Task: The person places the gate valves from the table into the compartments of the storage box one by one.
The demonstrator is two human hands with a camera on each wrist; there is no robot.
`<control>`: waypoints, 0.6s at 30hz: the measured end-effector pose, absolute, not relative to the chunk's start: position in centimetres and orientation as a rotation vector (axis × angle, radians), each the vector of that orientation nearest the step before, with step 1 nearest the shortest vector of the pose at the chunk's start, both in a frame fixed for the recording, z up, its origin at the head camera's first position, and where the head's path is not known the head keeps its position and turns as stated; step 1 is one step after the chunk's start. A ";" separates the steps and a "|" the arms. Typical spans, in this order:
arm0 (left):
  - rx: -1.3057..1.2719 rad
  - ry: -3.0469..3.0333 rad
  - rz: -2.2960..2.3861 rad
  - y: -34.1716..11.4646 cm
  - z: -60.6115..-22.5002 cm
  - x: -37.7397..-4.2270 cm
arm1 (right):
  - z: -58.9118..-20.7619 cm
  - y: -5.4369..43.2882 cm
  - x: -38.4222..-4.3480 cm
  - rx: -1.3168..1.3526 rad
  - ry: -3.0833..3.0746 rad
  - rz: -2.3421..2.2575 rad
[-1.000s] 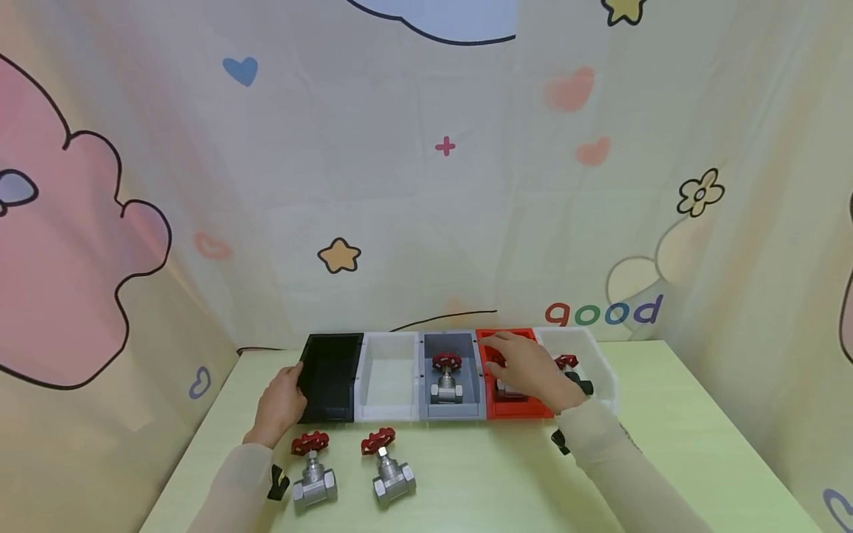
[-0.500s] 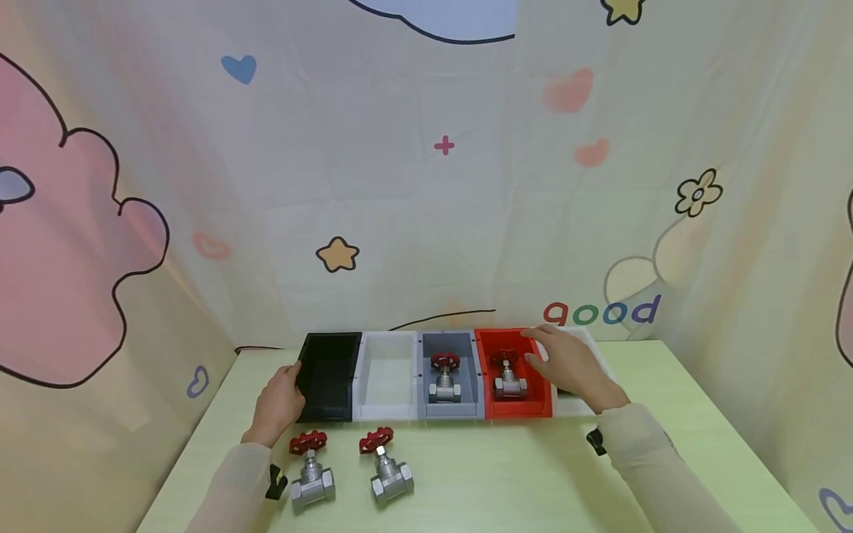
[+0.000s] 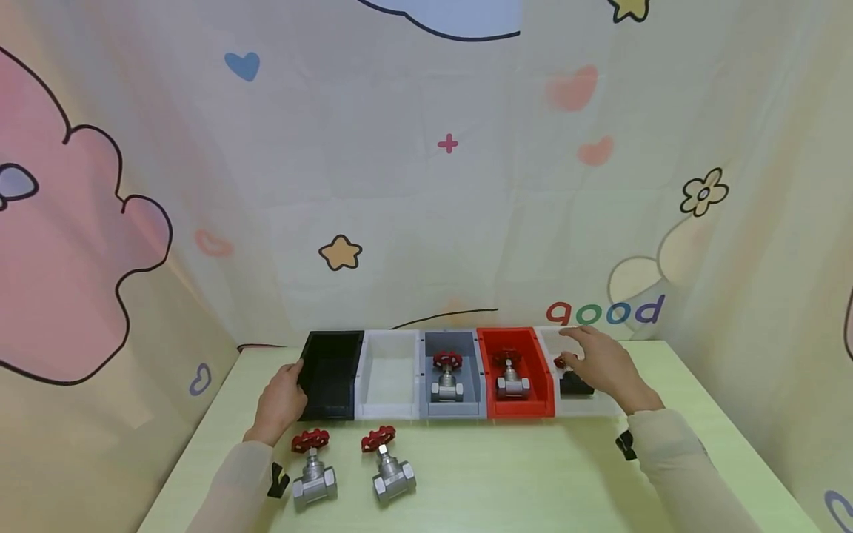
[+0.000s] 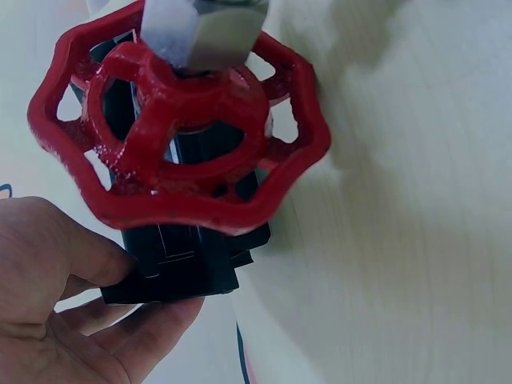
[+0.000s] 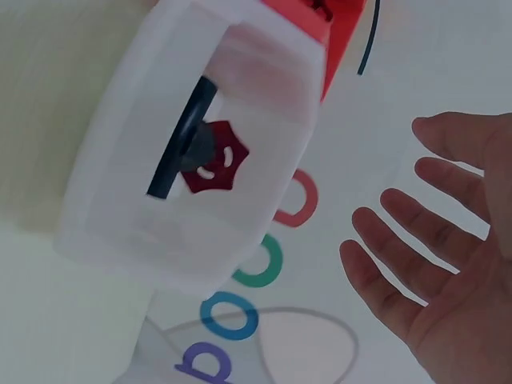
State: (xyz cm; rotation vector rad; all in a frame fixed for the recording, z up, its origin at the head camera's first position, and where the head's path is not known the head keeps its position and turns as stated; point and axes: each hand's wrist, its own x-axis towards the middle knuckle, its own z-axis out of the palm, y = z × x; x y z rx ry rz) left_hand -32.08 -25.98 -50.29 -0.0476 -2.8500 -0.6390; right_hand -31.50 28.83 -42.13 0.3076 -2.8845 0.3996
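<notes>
My left hand holds the outer side of the black bin, its thumb on one face and its fingers on the other. Over the rightmost white bin hovers my right hand, fingers spread and holding nothing. That bin contains a black valve with a red handwheel, partly covered by the hand in the head view. A silver gate valve with a red handwheel stands in the grey bin, and a similar valve in the red bin.
Two more silver valves with red wheels lie on the table in front of the bins, a left valve and a right valve. Between the black and grey bins sits another white bin. A printed curtain hangs behind the row.
My right hand has moved rightward, from over the red bin to over the rightmost white bin, uncovering the red bin's valve. My left hand has stayed on the black bin.
</notes>
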 end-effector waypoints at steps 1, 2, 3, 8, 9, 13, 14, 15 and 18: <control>-0.046 -2.851 -0.637 -25.9 -50.3 -32.1 | -42.2 29.2 -31.5 0.296 -2.881 0.404; -0.046 -2.851 -0.636 -25.9 -50.3 -32.1 | -42.4 29.6 -31.5 0.284 -2.878 0.405; -0.046 -2.851 -0.632 -25.8 -50.2 -32.1 | -42.5 30.1 -31.5 0.268 -2.876 0.407; -0.038 -2.863 -0.633 -25.7 -50.2 -32.2 | -43.5 31.9 -31.6 0.206 -2.862 0.413; -0.036 -2.864 -0.633 -25.7 -50.2 -32.2 | -43.7 32.2 -31.6 0.194 -2.861 0.417; -0.040 -2.861 -0.619 -25.8 -50.2 -32.2 | -44.6 33.3 -31.5 0.150 -2.876 0.432; -0.041 -2.860 -0.615 -25.8 -50.2 -32.2 | -44.9 33.5 -31.5 0.143 -2.881 0.435; -0.041 -2.860 -0.611 -25.8 -50.2 -32.2 | -45.1 33.8 -31.5 0.136 -2.888 0.439; -0.044 -2.858 -0.610 -25.9 -50.2 -32.1 | -45.8 34.3 -31.4 0.121 -2.906 0.446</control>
